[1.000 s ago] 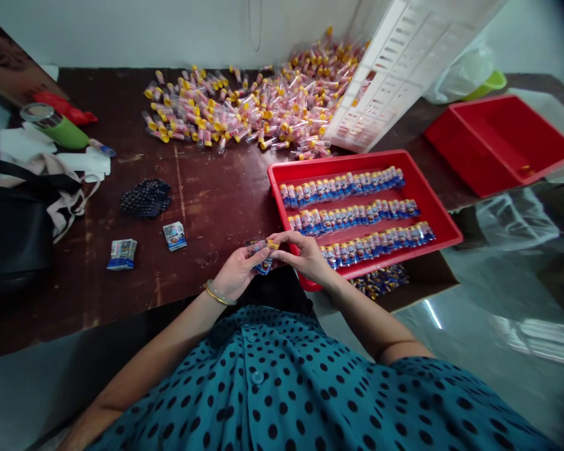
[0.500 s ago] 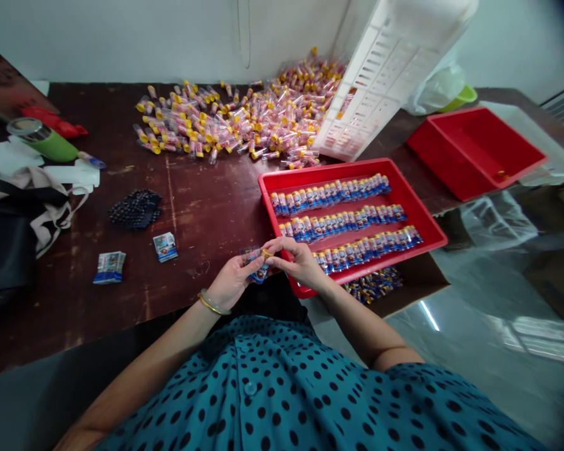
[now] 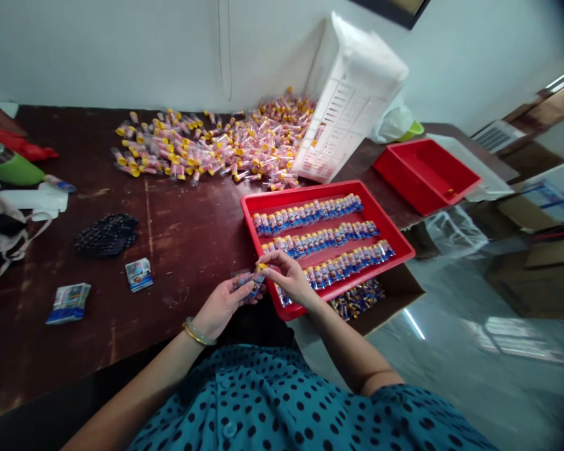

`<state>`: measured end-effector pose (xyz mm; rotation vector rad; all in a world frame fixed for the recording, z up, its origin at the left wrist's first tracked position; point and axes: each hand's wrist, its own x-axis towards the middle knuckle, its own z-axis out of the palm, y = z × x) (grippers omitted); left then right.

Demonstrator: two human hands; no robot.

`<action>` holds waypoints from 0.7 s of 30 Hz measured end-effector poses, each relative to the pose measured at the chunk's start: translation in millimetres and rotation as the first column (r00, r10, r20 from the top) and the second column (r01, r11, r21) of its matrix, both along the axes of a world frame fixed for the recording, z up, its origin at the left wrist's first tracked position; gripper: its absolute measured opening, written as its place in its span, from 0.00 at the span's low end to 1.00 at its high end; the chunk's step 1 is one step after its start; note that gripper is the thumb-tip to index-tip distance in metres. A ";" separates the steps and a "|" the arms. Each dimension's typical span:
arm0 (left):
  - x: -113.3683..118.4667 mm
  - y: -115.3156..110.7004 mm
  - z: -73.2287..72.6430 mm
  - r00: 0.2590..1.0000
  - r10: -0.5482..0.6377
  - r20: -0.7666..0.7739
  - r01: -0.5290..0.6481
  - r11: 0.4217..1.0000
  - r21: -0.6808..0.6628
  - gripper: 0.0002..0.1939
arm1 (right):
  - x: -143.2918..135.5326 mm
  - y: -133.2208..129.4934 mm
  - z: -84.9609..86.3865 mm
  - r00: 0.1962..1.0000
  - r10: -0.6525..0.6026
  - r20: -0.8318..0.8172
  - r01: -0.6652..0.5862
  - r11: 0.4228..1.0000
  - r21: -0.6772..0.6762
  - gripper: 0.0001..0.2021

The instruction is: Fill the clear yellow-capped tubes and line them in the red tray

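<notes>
My left hand (image 3: 222, 305), with a bangle on its wrist, is closed around small clear and blue printed wrappers. In my right hand (image 3: 289, 280) the fingertips pinch a small yellow-capped tube (image 3: 262, 267) at the mouth of a blue wrapper (image 3: 256, 287). Both hands meet at the near left corner of a red tray (image 3: 331, 293). Inside it, blue-wrapped yellow-capped tubes (image 3: 322, 239) stand packed in three rows. Fingers partly hide the held pieces, so their number is unclear.
A heap of yellow-capped pink tubes (image 3: 244, 144) lies along the wall, beside a tilted white basket (image 3: 341, 103). Stacks of flat wrappers (image 3: 139, 274) and a dark cloth (image 3: 107, 235) are at left. Right stands a red bin (image 3: 399, 178); below the tray, a cardboard box (image 3: 395, 297).
The camera view has shifted, so the table's contents appear further left and lower. My hands stay together; more pink tube or wrapper now shows in my left hand.
</notes>
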<state>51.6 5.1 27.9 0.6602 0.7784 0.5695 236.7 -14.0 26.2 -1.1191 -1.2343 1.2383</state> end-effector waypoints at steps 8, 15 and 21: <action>10.3 0.4 6.7 0.986 0.087 0.141 -0.067 0.987 -0.143 0.14 | -0.4 -18.4 6.0 0.964 0.145 0.221 -0.164 0.984 0.071 0.55; 8.9 -1.1 10.0 0.983 0.096 0.154 -0.076 0.988 -0.133 0.15 | -10.4 -24.4 -1.7 0.970 0.096 0.223 -0.117 0.990 0.083 0.53; 8.4 -0.8 12.6 0.981 0.101 0.166 -0.080 0.988 -0.129 0.16 | -11.2 -23.9 1.2 0.974 0.105 0.202 -0.124 0.989 0.079 0.51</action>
